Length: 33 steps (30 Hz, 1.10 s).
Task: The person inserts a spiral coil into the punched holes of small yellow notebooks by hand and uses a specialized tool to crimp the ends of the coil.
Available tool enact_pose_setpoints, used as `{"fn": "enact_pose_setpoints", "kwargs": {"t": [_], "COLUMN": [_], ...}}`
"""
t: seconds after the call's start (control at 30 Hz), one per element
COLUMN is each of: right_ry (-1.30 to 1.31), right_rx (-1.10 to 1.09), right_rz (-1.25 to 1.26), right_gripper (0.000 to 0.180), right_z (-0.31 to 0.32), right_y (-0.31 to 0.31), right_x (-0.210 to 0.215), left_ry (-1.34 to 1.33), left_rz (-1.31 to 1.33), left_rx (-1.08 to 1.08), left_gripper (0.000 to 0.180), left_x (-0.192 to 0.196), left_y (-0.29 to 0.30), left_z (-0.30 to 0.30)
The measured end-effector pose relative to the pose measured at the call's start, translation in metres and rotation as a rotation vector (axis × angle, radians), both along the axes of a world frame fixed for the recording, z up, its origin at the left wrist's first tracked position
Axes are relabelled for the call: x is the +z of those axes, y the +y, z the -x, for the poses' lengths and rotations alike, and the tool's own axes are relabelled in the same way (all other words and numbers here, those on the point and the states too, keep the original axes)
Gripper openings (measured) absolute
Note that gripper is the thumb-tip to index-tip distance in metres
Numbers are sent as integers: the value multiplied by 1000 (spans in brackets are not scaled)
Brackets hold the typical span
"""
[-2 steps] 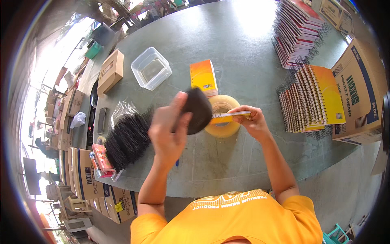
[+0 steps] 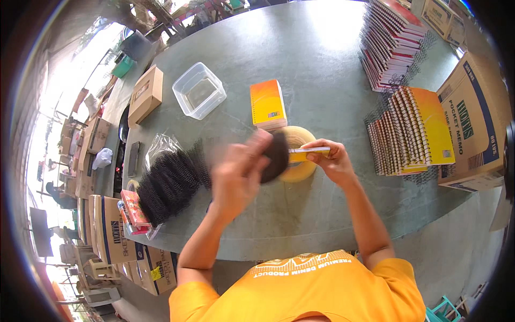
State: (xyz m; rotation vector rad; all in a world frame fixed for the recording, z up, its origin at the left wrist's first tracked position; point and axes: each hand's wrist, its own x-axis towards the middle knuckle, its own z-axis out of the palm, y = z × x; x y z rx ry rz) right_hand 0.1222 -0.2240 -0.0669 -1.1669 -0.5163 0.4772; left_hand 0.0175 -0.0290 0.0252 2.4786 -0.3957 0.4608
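My left hand (image 2: 232, 174), smeared by motion, grips a dark rounded block (image 2: 277, 157) whose kind I cannot make out. The block is up against the left end of a thin memo pad (image 2: 308, 151), or just in front of it; the blur hides which. Fingers and thumb of my right hand (image 2: 335, 163) pinch the pad's right end, holding it edge-on. Beneath both lies a yellowish ring-shaped roll (image 2: 299, 173), partly covered. A small pile of orange-yellow memo pads (image 2: 267, 103) sits just beyond the roll.
Black spiral binding coils (image 2: 169, 185) lie in a heap at left, near a clear plastic tub (image 2: 186, 99) and a cardboard box (image 2: 146, 95). At right stand stacks of spiral-bound yellow notebooks (image 2: 410, 131) and red ones (image 2: 389, 45), beside a large carton (image 2: 472, 118).
My left hand and the dark block have moved right and slightly nearer to me, along the pad's left end. The right hand stays nearly still with the memo pad.
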Motion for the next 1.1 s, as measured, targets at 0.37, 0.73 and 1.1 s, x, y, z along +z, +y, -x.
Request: {"fn": "enact_pose_setpoints", "kwargs": {"t": [0.37,0.73,1.1], "right_ry": [-80,-11,-147], "right_rx": [67,108,132], "right_rz": [17,195,7], "right_gripper": [26,27,34], "right_z": [-1,-2,0], "right_y": [0,-4,0], "right_x": [-5,-5,-6], "left_ry": [11,-99,670], "left_rz": [61,317,-203], "left_rx": [14,234,21], "left_gripper": [45,39,54], "left_x": [-7,12,-35], "left_y": [-13,-20,-33], "left_z": [-5,-23,23]}}
